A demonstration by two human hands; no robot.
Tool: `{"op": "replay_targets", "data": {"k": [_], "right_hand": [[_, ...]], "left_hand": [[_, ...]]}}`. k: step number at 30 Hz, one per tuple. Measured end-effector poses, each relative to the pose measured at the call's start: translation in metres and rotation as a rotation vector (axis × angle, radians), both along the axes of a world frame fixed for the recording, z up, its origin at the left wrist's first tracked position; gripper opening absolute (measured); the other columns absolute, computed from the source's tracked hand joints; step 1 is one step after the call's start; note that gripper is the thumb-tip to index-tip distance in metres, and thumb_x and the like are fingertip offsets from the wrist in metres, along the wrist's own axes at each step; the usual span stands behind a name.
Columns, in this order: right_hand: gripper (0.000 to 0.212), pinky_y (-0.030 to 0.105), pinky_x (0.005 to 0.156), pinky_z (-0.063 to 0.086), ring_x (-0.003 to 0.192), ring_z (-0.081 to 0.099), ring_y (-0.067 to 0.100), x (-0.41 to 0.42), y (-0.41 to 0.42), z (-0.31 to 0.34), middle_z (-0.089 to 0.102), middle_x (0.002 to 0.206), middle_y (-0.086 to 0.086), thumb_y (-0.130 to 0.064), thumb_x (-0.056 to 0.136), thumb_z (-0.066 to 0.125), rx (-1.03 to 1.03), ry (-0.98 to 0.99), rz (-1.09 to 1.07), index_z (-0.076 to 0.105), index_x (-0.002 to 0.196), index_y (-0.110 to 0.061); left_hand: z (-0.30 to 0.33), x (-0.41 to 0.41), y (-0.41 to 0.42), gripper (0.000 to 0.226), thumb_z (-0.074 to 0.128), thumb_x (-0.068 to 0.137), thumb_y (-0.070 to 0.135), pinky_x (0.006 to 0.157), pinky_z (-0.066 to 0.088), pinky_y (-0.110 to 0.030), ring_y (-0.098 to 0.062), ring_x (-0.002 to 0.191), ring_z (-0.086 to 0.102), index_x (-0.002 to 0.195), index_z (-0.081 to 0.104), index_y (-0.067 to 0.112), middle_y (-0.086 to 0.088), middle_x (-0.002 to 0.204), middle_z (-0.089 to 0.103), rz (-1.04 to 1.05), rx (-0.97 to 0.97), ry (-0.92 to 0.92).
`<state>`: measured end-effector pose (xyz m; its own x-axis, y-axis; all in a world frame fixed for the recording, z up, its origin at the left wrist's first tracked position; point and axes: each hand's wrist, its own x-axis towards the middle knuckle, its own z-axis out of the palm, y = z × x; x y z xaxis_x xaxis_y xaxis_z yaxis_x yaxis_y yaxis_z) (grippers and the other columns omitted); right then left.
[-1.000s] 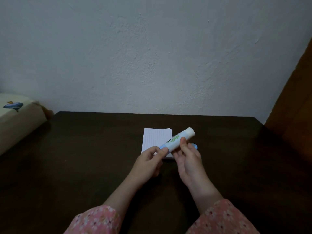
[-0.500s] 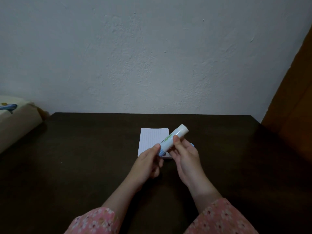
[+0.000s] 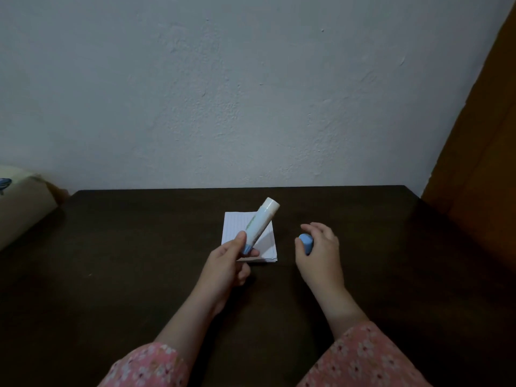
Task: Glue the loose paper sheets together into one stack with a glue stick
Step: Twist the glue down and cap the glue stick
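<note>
Glue stick (image 3: 259,224): uncapped, pinched by left hand (image 3: 229,261) over paper sheets (image 3: 245,238) at frame centre, ready to apply. Blue cap (image 3: 306,243): held aside in right hand (image 3: 318,250).

Dark brown wooden worktop (image 3: 111,289), matte, square-cornered, pushed flush against the wall at its far edge. Pale grey-white plaster wall (image 3: 223,93) behind, rough and unevenly textured, filling the upper half of the view. At far left, just beside the worktop's corner, a cream fabric-covered cushion or bedding (image 3: 19,208) bearing a small blue motif at the frame edge. At right, an orange-brown wooden panel (image 3: 480,152), slanting, beside the worktop's right corner.
</note>
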<state>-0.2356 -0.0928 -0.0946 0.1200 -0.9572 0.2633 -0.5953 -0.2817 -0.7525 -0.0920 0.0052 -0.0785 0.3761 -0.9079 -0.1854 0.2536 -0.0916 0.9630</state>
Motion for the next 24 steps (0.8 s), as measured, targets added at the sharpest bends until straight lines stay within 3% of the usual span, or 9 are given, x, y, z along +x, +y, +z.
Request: {"op": "replay_targets", "data": {"k": [8,14,19,21,24], "right_hand": [[0.039,0.022,0.1,0.039,0.125,0.047,0.011,0.004,-0.005,-0.007,0.05,0.136,-0.003,-0.016,0.094,0.058,0.07,0.0,-0.001,0.054,0.132,-0.02],[0.037,0.021,0.091,0.046,0.112,0.057,0.009,0.006,-0.001,0.001,0.06,0.126,0.0,-0.017,0.092,0.062,0.214,-0.363,-0.016,0.059,0.128,-0.017],[0.033,0.018,0.07,0.055,0.088,0.063,0.005,0.01,0.005,0.017,0.065,0.108,0.0,-0.008,0.092,0.06,0.368,-0.855,0.013,0.06,0.125,-0.009],[0.031,0.02,0.072,0.055,0.09,0.063,0.007,0.01,0.008,0.022,0.063,0.1,-0.005,-0.008,0.093,0.059,0.408,-0.963,0.041,0.06,0.124,-0.008],[0.031,0.022,0.076,0.055,0.094,0.063,0.008,0.01,0.011,0.024,0.064,0.104,-0.003,-0.01,0.092,0.059,0.418,-0.991,0.072,0.06,0.124,-0.009]], "left_hand": [[-0.005,0.003,-0.003,0.037,0.057,0.092,0.035,0.046,0.027,-0.022,-0.008,0.046,0.037,0.109,0.06,0.002,-0.003,0.085,0.064,0.01,0.019,0.1],[-0.005,0.005,0.0,0.031,0.053,0.095,0.032,0.047,0.028,-0.024,-0.01,0.047,0.036,0.112,0.061,0.007,-0.005,0.082,0.062,-0.006,-0.018,0.05],[-0.005,0.01,0.001,0.027,0.055,0.093,0.03,0.043,0.028,-0.02,-0.01,0.046,0.034,0.112,0.066,0.014,-0.006,0.078,0.06,-0.033,-0.048,-0.034],[-0.005,0.011,0.002,0.027,0.056,0.093,0.028,0.042,0.026,-0.02,-0.01,0.046,0.032,0.112,0.067,0.013,-0.007,0.076,0.058,-0.038,-0.075,-0.031],[-0.003,0.013,0.005,0.024,0.055,0.094,0.024,0.042,0.023,-0.02,-0.011,0.046,0.03,0.111,0.067,0.012,-0.007,0.075,0.057,-0.03,-0.095,-0.04]]}}
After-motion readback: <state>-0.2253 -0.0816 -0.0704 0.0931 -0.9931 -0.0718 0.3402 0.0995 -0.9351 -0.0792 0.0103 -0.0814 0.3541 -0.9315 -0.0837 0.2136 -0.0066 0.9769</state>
